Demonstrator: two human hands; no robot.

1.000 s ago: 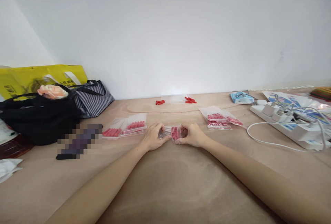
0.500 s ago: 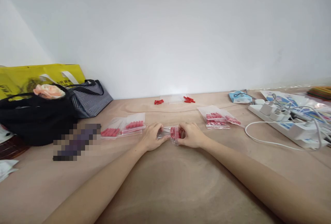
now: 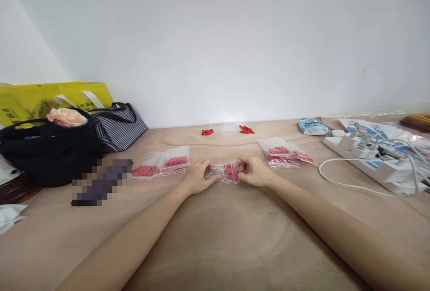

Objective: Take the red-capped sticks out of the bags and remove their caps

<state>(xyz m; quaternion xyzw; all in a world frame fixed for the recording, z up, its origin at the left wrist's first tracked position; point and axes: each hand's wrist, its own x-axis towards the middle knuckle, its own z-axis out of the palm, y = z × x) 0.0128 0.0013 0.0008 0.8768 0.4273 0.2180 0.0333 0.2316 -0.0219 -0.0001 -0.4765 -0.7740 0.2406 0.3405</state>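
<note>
Between my hands lies a clear zip bag (image 3: 230, 173) with several small red pieces inside. My left hand (image 3: 199, 176) grips the bag's left end, thumb in front and fingers curled behind. At its right end my right hand (image 3: 253, 171) is closed, thumb and forefinger pinching the plastic edge. Filled zip bags of red pieces (image 3: 175, 160) lie to the left of my left hand. More filled bags (image 3: 281, 151) lie in a small overlapping pile to the right of my right hand.
Two loose heaps of red pieces (image 3: 246, 129) lie near the wall, with clear empty bags (image 3: 229, 128) between them. On the right are a white power strip (image 3: 372, 165) with cables and a blue packet (image 3: 312, 126). A black bag (image 3: 50, 152) and a striped bag (image 3: 119, 127) stand left.
My right hand has shifted slightly right and up along the bag. The red pieces now lie more spread out and visible in it. My left hand keeps its hold.
</note>
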